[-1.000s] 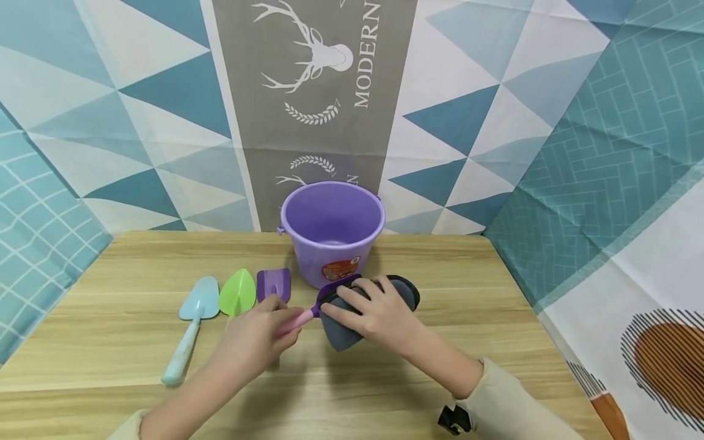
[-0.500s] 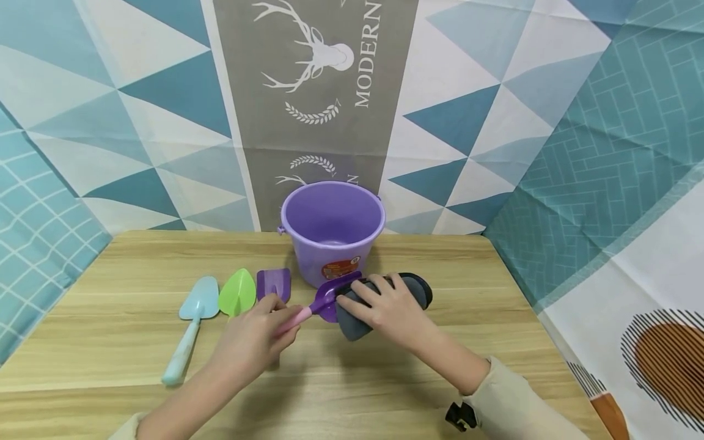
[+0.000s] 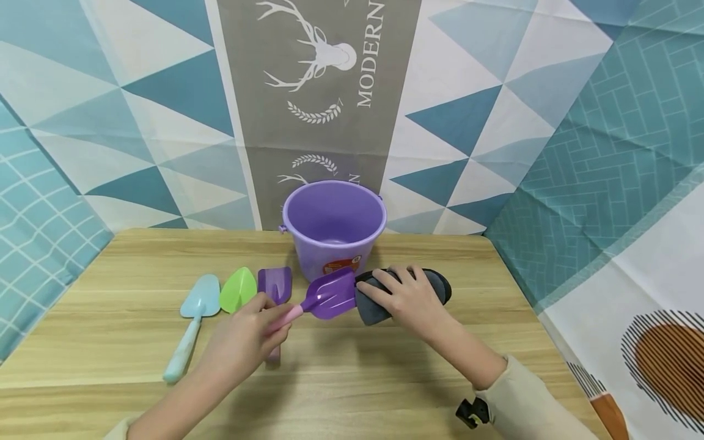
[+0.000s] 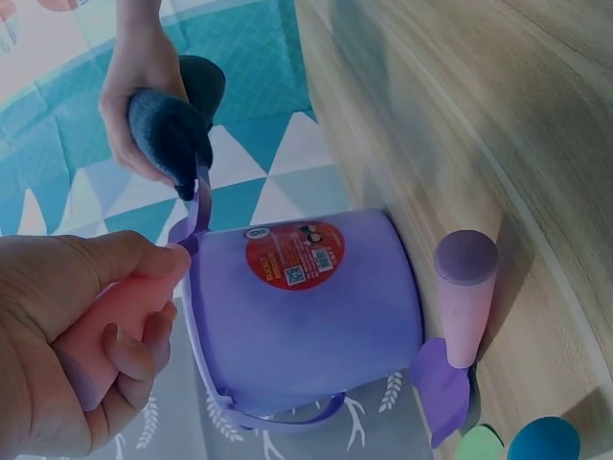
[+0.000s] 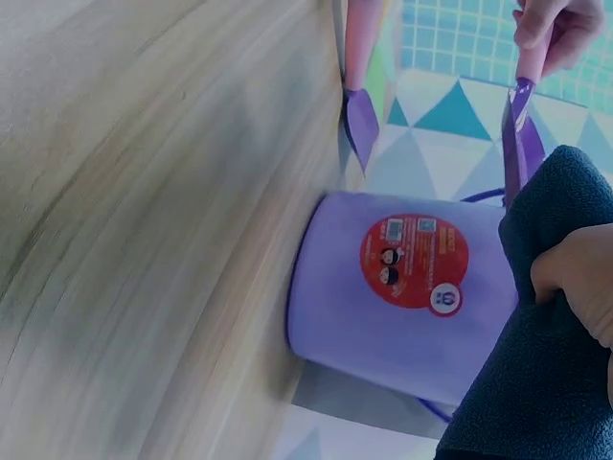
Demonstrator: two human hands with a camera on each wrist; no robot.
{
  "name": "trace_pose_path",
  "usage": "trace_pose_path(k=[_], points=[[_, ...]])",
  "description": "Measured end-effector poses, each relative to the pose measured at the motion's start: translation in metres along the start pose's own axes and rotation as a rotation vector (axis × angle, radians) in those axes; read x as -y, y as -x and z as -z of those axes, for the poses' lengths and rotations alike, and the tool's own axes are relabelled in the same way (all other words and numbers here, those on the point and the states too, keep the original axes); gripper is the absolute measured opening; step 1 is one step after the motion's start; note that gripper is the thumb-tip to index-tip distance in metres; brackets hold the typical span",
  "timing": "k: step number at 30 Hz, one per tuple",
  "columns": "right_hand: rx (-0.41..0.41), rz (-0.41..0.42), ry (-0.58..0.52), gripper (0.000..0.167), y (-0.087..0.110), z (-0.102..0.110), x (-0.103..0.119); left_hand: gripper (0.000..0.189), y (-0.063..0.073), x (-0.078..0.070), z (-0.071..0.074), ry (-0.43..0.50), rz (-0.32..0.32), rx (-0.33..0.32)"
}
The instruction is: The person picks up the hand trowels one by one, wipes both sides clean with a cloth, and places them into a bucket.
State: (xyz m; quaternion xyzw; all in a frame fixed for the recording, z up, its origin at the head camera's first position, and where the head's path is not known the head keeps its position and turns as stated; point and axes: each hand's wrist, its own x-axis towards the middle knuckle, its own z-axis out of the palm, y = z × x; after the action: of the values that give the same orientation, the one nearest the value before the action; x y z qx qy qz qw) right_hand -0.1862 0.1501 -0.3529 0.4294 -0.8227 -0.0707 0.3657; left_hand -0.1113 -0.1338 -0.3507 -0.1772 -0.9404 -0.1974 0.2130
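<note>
My left hand [image 3: 242, 336] grips the pink handle [image 4: 124, 311] of a toy shovel [image 3: 332, 296], whose purple blade points right, raised above the table in front of the bucket. In my right hand [image 3: 411, 304] is a folded dark grey cloth [image 3: 371, 310], with the fingers bent over its top and the thumb along its near side. The cloth's left edge lies right at the blade tip; most of the blade's face shows bare and shiny. In the right wrist view the cloth [image 5: 556, 316] hides the end of the blade.
A purple bucket [image 3: 309, 252] with a red label stands behind the hands, against the patterned backdrop. On the left lie a light blue trowel [image 3: 189, 339], a green trowel [image 3: 238, 290] and a second purple shovel [image 3: 275, 283], partly hidden by the left hand and forearm.
My right hand has slid the cloth rightward along the blade to its tip, uncovering the blade. My left hand has shifted slightly left, and the blade's face now shows more fully.
</note>
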Motion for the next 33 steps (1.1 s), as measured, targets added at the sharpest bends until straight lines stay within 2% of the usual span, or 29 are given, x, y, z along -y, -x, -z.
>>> trace_pose_path(k=[8,13,16,23,29,33], points=[[-0.092,0.021,-0.057,0.042,-0.009,0.003,0.012,0.027,-0.002,-0.001,-0.005,-0.068,-0.014,-0.010],[-0.135,0.078,-0.085,0.028,-0.016,0.004,0.027,0.027,-0.005,-0.005,-0.009,-0.096,-0.063,-0.044],[-0.143,0.104,-0.062,0.030,-0.018,0.002,0.035,0.025,-0.007,-0.009,-0.010,-0.098,-0.078,-0.060],[-0.096,0.116,-0.016,0.032,-0.016,0.000,0.038,0.023,-0.008,-0.014,-0.011,-0.104,-0.103,-0.102],[-0.063,0.112,-0.017,0.031,-0.010,-0.001,0.034,0.023,-0.007,-0.010,-0.011,-0.111,-0.132,-0.118],[0.001,0.091,-0.047,0.031,-0.005,0.000,0.030,0.022,-0.005,-0.007,-0.012,-0.083,-0.133,-0.118]])
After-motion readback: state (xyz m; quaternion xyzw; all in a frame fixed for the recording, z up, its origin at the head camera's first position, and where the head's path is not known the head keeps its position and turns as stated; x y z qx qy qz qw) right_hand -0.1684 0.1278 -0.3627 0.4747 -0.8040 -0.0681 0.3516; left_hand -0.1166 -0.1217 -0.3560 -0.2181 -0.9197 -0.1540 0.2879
